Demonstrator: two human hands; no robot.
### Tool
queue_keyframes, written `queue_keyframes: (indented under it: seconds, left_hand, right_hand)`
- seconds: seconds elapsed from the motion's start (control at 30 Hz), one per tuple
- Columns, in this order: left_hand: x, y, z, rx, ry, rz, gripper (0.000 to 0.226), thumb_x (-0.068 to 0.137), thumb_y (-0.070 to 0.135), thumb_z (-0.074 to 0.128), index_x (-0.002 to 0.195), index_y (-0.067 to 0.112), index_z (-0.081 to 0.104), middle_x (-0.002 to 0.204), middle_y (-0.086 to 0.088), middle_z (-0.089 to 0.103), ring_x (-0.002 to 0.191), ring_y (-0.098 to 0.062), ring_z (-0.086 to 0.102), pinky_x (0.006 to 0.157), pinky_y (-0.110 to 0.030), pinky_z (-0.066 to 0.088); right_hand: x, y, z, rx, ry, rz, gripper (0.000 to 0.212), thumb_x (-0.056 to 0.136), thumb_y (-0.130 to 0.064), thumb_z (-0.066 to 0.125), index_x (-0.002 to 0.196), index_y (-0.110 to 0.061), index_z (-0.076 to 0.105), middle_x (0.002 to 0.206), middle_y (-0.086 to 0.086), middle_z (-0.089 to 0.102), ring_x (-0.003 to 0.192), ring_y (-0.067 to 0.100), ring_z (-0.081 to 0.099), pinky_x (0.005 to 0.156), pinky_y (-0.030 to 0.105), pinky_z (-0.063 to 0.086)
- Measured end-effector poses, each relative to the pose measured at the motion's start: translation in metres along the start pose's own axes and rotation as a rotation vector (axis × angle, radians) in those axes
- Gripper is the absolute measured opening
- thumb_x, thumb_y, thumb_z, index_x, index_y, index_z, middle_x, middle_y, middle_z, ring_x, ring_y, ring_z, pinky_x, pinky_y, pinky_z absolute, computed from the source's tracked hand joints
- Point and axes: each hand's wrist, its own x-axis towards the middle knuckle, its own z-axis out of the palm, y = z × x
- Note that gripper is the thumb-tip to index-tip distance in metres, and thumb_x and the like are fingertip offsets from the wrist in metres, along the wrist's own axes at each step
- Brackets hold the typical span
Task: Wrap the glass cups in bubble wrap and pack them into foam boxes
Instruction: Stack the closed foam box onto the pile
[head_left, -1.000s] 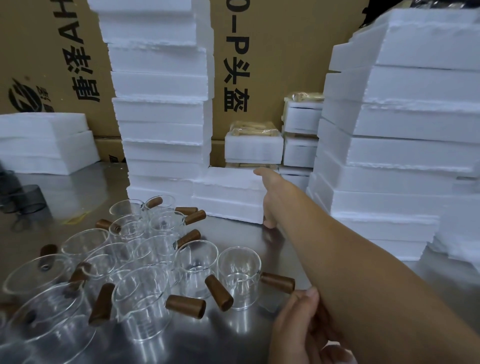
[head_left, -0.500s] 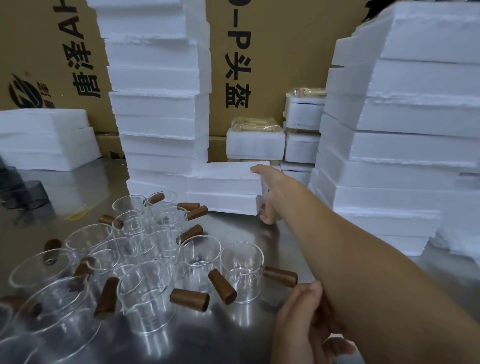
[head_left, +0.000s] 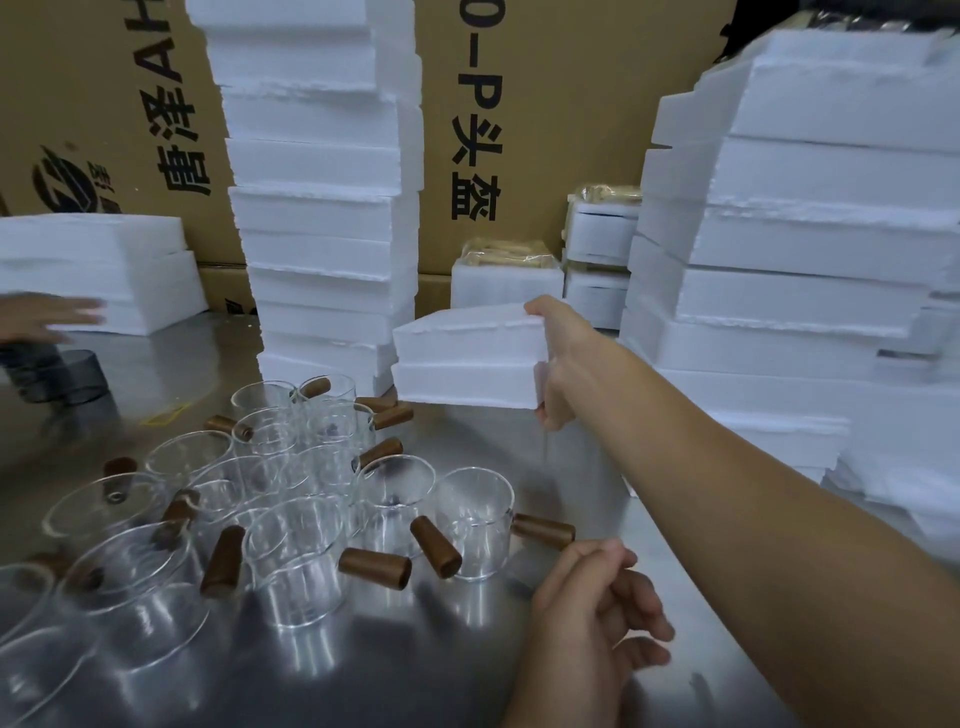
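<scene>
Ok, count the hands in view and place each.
3. The right hand grips a foam box beyond the glass cups. The left hand hovers, loosely curled, empty, at bottom centre. Another person's hand, blurred, reaches the low foam stack at far left. None looks hidden.

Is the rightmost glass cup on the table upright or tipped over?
Upright: the glass cup stands on its base on the table, open rim facing up.

Left front: cups crowd the table
Back: foam stacks wall it in
Lane: bare steel between cups and right stack
</scene>
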Motion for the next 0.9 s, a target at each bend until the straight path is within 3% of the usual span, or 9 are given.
queue_keyframes:
  seconds: [0.1, 0.2, 0.33, 0.43, 0.53, 0.63, 0.73, 0.8, 0.9]
  left_hand:
    - [-0.004, 0.002, 0.003, 0.033, 0.039, 0.008, 0.033, 0.052, 0.019, 0.071, 0.076, 0.008, 0.052, 0.051, -0.005, 0.053, 0.042, -0.017, 0.052, 0.042, -0.019, 0.039]
    - [-0.008, 0.005, 0.009, 0.021, 0.089, 0.029, 0.029, 0.055, 0.027, 0.063, 0.075, 0.009, 0.052, 0.053, -0.006, 0.053, 0.042, -0.016, 0.051, 0.043, -0.019, 0.039]
    - [-0.016, 0.005, 0.009, 0.012, 0.137, 0.119, 0.006, 0.083, 0.013, 0.055, 0.078, 0.011, 0.052, 0.057, -0.006, 0.054, 0.046, -0.016, 0.054, 0.045, -0.022, 0.044]
    - [-0.020, 0.005, 0.007, 0.019, 0.178, 0.217, 0.017, 0.093, 0.001, 0.045, 0.082, 0.011, 0.053, 0.058, -0.004, 0.057, 0.051, -0.016, 0.058, 0.050, -0.025, 0.049]
    - [-0.025, 0.009, 0.007, 0.019, 0.210, 0.288, 0.021, 0.091, -0.006, 0.043, 0.090, 0.009, 0.057, 0.059, -0.003, 0.064, 0.053, -0.015, 0.063, 0.059, -0.030, 0.053]
    - [-0.030, 0.013, 0.007, 0.044, 0.269, 0.330, 0.024, 0.094, -0.002, 0.041, 0.095, 0.012, 0.061, 0.072, -0.003, 0.070, 0.062, -0.015, 0.065, 0.069, -0.035, 0.053]
    - [-0.034, 0.021, 0.005, 0.075, 0.305, 0.362, 0.016, 0.097, 0.013, 0.045, 0.093, 0.015, 0.060, 0.081, -0.002, 0.066, 0.072, -0.013, 0.064, 0.060, -0.026, 0.053]
    - [-0.034, 0.022, 0.003, 0.128, 0.289, 0.375, 0.017, 0.098, 0.020, 0.045, 0.097, 0.016, 0.061, 0.091, -0.003, 0.065, 0.086, -0.015, 0.065, 0.068, -0.027, 0.053]
    - [-0.036, 0.017, 0.002, 0.268, 0.230, 0.340, 0.020, 0.096, 0.029, 0.047, 0.102, 0.018, 0.062, 0.102, -0.003, 0.065, 0.101, -0.019, 0.063, 0.084, -0.032, 0.050]
  right_hand:
    - [-0.020, 0.001, -0.011, 0.051, -0.068, -0.034, 0.040, 0.063, -0.047, 0.075, 0.084, -0.019, 0.056, 0.083, -0.002, 0.059, 0.069, 0.015, 0.058, 0.053, 0.026, 0.042]
    - [-0.040, 0.008, -0.027, 0.123, -0.192, -0.092, 0.046, 0.063, -0.047, 0.075, 0.095, -0.019, 0.057, 0.100, -0.004, 0.057, 0.084, 0.013, 0.060, 0.084, 0.022, 0.047]
    - [-0.079, 0.032, -0.070, 0.122, -0.435, -0.180, 0.038, 0.068, -0.044, 0.071, 0.094, -0.020, 0.058, 0.092, 0.002, 0.053, 0.079, 0.017, 0.053, 0.067, 0.022, 0.046]
    - [-0.098, 0.057, -0.123, 0.113, -0.553, -0.257, 0.034, 0.058, -0.041, 0.070, 0.088, -0.024, 0.071, 0.087, 0.002, 0.067, 0.073, 0.021, 0.067, 0.061, 0.028, 0.053]
    - [-0.106, 0.079, -0.181, 0.217, -0.546, -0.285, 0.026, 0.061, -0.038, 0.065, 0.079, -0.024, 0.078, 0.093, 0.002, 0.071, 0.076, 0.022, 0.069, 0.074, 0.035, 0.051]
    - [-0.107, 0.094, -0.226, 0.257, -0.509, -0.258, 0.035, 0.059, -0.036, 0.068, 0.089, -0.021, 0.078, 0.103, 0.005, 0.072, 0.083, 0.025, 0.071, 0.074, 0.043, 0.054]
    - [-0.106, 0.097, -0.251, 0.131, -0.480, -0.221, 0.048, 0.061, -0.033, 0.071, 0.106, -0.017, 0.073, 0.113, 0.009, 0.069, 0.089, 0.027, 0.070, 0.068, 0.046, 0.057]
    - [-0.104, 0.096, -0.260, 0.054, -0.442, -0.189, 0.041, 0.071, -0.035, 0.060, 0.105, -0.016, 0.073, 0.114, 0.009, 0.069, 0.088, 0.025, 0.070, 0.067, 0.044, 0.058]
    - [-0.097, 0.097, -0.271, -0.061, -0.409, -0.201, 0.046, 0.071, -0.035, 0.061, 0.113, -0.018, 0.066, 0.106, 0.007, 0.071, 0.087, 0.024, 0.070, 0.070, 0.040, 0.058]
